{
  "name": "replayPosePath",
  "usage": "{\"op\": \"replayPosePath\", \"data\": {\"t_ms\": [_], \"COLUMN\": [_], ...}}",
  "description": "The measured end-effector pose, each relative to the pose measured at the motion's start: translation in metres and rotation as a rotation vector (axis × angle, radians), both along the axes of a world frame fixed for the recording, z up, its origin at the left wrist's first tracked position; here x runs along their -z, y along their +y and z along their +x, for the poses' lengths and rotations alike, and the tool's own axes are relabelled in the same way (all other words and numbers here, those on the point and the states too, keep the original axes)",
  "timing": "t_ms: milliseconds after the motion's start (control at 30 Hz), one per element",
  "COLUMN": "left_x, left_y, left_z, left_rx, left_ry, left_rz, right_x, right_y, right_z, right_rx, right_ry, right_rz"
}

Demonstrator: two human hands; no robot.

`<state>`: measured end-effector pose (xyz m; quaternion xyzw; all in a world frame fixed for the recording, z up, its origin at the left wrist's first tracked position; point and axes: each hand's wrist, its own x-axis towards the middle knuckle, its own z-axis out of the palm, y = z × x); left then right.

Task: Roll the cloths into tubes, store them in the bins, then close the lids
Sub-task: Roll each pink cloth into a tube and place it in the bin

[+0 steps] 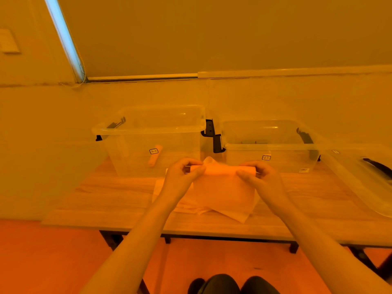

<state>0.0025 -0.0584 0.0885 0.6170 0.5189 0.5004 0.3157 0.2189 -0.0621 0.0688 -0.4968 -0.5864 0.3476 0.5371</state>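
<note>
A pale cloth (222, 192) hangs over the wooden table, its top edge partly rolled into a tube. My left hand (182, 177) pinches the left end of the roll and my right hand (261, 179) pinches the right end. More flat cloths (165, 194) lie under it on the table. Behind stand two clear open bins: the left bin (148, 126) holds a rolled cloth (154, 155), the right bin (269, 145) looks empty. A clear lid (364, 179) lies at the right.
The wooden table (110, 200) stands against a wall. Black latch handles (213, 134) hang between the two bins. The table's front edge runs just below the cloths, with the floor and my knees beneath.
</note>
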Motion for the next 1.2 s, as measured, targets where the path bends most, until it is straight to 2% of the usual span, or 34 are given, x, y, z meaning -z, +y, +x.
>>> {"op": "replayPosePath", "data": {"t_ms": [167,367,1200], "left_x": [-0.0006,0.0029,0.0074], "left_y": [0.0007,0.0009,0.0014], "left_z": [-0.0008,-0.0015,-0.0073], "left_rx": [0.046,0.019,0.081], "left_ry": [-0.030,-0.036,-0.038], "left_rz": [-0.007,-0.021,-0.038], "right_x": [-0.0001,-0.0009,-0.0015], "right_y": [-0.0008,-0.0012,-0.0008], "right_z": [0.0027,0.0015,-0.0027], "right_rx": [-0.020,-0.012,-0.039], "right_ry": [0.054,-0.022,0.062], "right_rz": [-0.018,0.005,-0.057]}}
